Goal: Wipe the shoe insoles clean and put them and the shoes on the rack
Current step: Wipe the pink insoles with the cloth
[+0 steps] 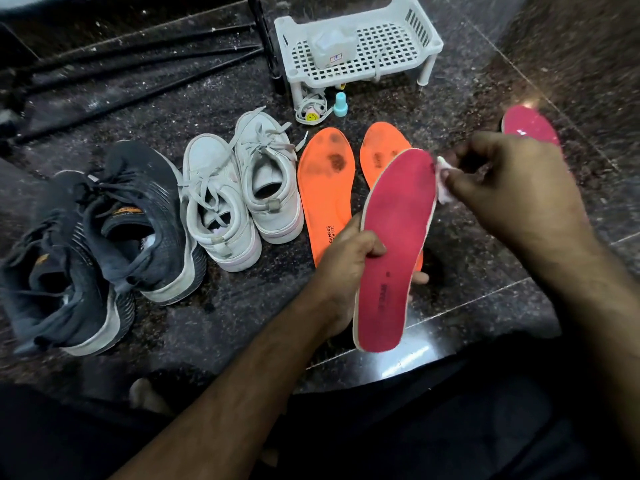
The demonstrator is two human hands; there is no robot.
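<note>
A dark speckled granite floor (pixel 450 109), glossy and dusted with white specks, carries everything. At the far side stands a white plastic rack (pixel 360 46) beside black tripod legs (pixel 138 60). Dark sneakers (pixel 93 244), white sneakers (pixel 239 188) and two stained orange insoles (pixel 325 188) lie in a row. The left hand (pixel 346 268) grips a pink insole (pixel 394 244) above the floor; the right hand (pixel 512 188) pinches a small white wipe (pixel 444 183) at its edge. Another pink insole (pixel 530 126) lies farther right.

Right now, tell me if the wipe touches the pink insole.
Touching. The head view shows the wipe in the right hand pressed against the pink insole edge.
</note>
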